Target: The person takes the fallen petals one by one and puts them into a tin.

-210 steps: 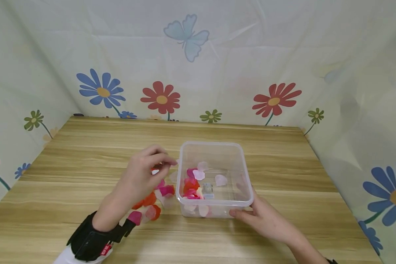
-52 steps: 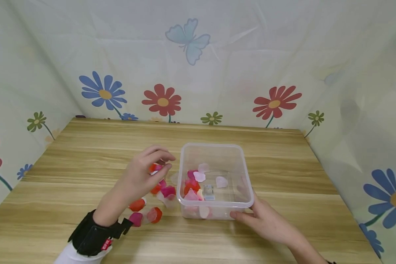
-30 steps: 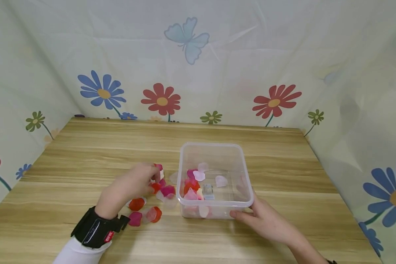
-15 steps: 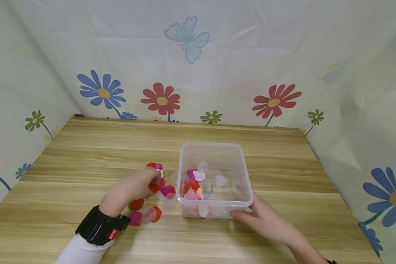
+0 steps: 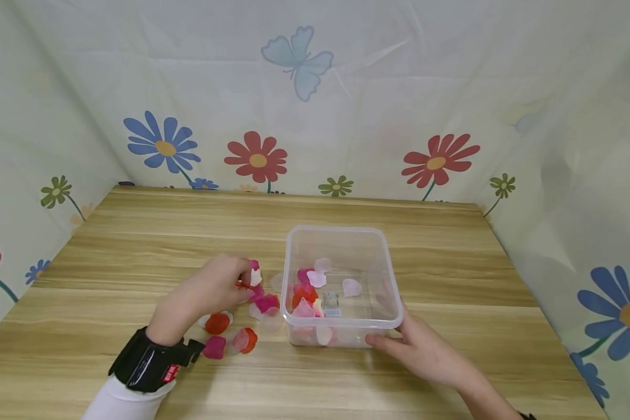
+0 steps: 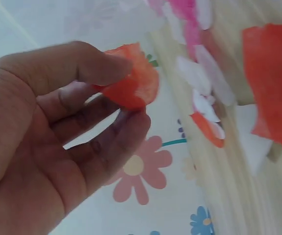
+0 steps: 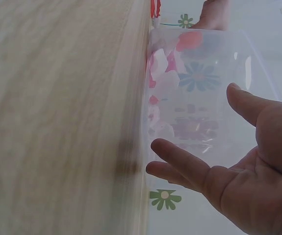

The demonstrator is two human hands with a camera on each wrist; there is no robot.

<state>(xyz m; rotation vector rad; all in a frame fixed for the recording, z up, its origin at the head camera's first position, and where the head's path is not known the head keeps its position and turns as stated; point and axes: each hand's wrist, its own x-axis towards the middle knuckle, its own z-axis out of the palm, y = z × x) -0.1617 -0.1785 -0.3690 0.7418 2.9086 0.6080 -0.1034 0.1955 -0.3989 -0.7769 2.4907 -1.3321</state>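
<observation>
Thumb and fingers of my left hand (image 5: 207, 290) pinch a red flower petal (image 6: 141, 81), raised just above the loose petals (image 5: 266, 303) on the table. Those petals are pink, red and white, lying in a loose group left of the box. The clear square plastic box (image 5: 341, 322) stands open-topped, with pink, red and pale petals (image 5: 317, 280) mostly along its left side. Around its near right corner rests my right hand (image 5: 425, 350). Its thumb lies at the front wall and its fingers, extended in the right wrist view, along the right side.
The wood-grain table (image 5: 189, 221) reaches back to a curtain (image 5: 357, 105) printed with flowers and a butterfly. Several petals (image 5: 214, 347) lie nearer the front, close to the left wrist strap (image 5: 146, 360). A small clear object with a pale blue patch (image 5: 332, 303) shows in the box.
My left hand came down from beside the box rim to the petals and now has a red one lifted between its fingers. A pink petal has joined those in the box.
</observation>
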